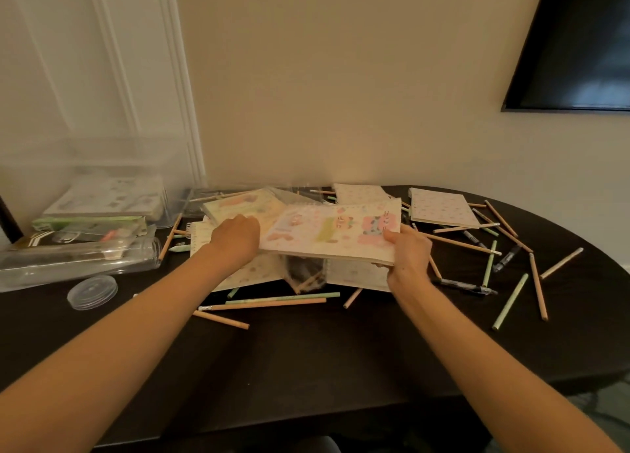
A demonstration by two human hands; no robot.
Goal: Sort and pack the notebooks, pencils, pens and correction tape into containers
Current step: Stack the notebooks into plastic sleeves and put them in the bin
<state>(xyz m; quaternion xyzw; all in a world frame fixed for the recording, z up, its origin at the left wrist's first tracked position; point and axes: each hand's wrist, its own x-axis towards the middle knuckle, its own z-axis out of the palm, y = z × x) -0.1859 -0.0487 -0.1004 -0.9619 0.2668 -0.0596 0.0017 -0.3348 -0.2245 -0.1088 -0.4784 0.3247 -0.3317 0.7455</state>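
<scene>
A spiral notebook with pastel cartoon animals (332, 232) is lifted above the dark table (306, 350). My right hand (407, 253) grips its right edge, thumb on top. My left hand (237, 239) holds its left edge, fingers curled and partly hidden behind the cover. Under it lie more notebooks (245, 272) and a small clear box (305, 272). Another notebook (243, 205) rests behind my left hand, and two more (441, 209) lie at the back right. Wooden and green pencils (272, 303) and black pens (467, 286) are scattered around.
A large clear bin (102, 180) at the left holds a notebook. In front of it lie green packets (88, 224), a clear cylinder on its side (78, 258) and its round lid (92, 291). A dark screen (579, 43) hangs on the wall.
</scene>
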